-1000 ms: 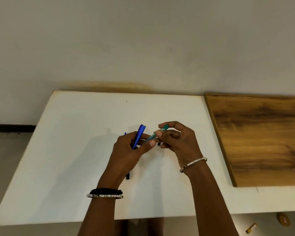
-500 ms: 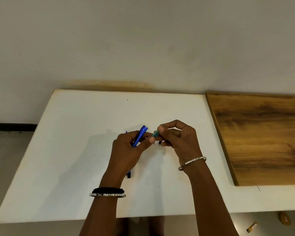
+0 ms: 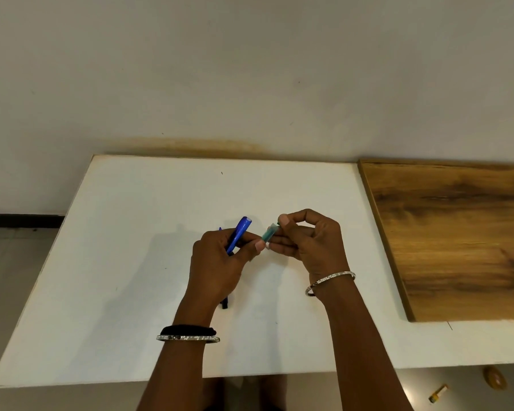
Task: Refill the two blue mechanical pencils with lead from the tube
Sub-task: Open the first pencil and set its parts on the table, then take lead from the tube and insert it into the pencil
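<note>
teal lead tube (image 3: 269,234), contents unclear, pinched by right hand (image 3: 309,244) fingers, left hand (image 3: 217,262) fingers gripping blue pencil (image 3: 241,231)

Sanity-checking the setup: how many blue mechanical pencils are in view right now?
2. One blue pencil is gripped in the left hand, top end angled up. The second pencil appears to lie on the white table beneath that hand, mostly hidden; only its ends show.
</note>
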`<move>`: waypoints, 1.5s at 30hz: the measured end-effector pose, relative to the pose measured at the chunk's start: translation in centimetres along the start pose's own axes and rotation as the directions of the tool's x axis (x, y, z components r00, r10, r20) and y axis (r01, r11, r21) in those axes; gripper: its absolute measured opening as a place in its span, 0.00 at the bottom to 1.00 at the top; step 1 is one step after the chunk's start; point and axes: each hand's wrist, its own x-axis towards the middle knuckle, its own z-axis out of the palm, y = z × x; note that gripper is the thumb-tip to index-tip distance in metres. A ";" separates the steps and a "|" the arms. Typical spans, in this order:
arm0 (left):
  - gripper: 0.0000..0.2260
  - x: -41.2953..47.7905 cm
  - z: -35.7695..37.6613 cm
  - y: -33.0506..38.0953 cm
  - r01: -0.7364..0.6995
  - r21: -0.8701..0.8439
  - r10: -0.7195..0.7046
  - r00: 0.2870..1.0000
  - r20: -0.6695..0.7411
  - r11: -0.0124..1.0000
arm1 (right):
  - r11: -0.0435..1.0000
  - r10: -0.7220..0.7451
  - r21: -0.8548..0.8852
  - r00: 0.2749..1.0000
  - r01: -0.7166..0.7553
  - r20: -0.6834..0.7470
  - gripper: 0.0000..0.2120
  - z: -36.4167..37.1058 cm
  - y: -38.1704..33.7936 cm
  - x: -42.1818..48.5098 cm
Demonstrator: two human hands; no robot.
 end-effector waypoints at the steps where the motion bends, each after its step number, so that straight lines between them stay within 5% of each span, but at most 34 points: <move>1: 0.03 0.0 -0.1 -0.1 0.002 0.002 -0.002 1.000 -0.007 1.000 | 1.000 -0.009 -0.007 0.998 0.009 -0.060 0.07 -0.2 0.1 0.1; 6: 0.07 0.2 -0.1 -0.6 0.027 -0.015 -0.028 0.999 -0.043 1.000 | 0.916 -0.151 -0.402 0.932 0.006 -0.330 0.03 -2.7 1.2 1.0; 15: 0.06 0.2 0.2 -0.5 0.031 -0.052 -0.033 0.999 -0.040 0.998 | 0.581 -0.178 -0.808 0.954 -0.097 -0.242 0.07 -2.8 2.2 1.1; 19: 0.04 0.2 0.2 -0.4 0.024 -0.042 -0.026 0.999 -0.037 0.999 | 0.561 -0.242 -0.823 0.935 -0.085 -0.261 0.08 -2.7 1.7 0.9; 22: 0.08 0.3 0.3 -0.7 0.022 -0.027 -0.023 0.999 -0.048 0.999 | 0.755 -0.284 -0.653 0.928 0.060 -0.243 0.06 -2.0 0.8 0.9; 25: 0.13 0.5 0.4 -0.9 0.007 0.078 -0.002 0.998 -0.062 0.997 | 0.950 -0.076 -0.309 0.994 0.048 -0.078 0.06 -0.9 0.4 0.5; 32: 0.15 0.5 0.4 -0.8 -0.090 0.224 0.120 0.985 -0.126 0.970 | 0.989 0.025 -0.146 0.995 -0.012 0.092 0.07 -0.9 1.1 0.5; 38: 0.13 0.3 0.0 0.3 -0.149 0.018 0.149 0.956 -0.254 0.989 | 0.972 0.181 0.121 0.971 -0.201 0.153 0.07 -0.5 1.2 0.0; 45: 0.17 0.3 -0.3 0.3 -0.124 0.055 0.135 0.940 -0.314 0.991 | 0.953 0.188 0.206 0.966 -0.224 0.179 0.07 -0.3 0.9 0.0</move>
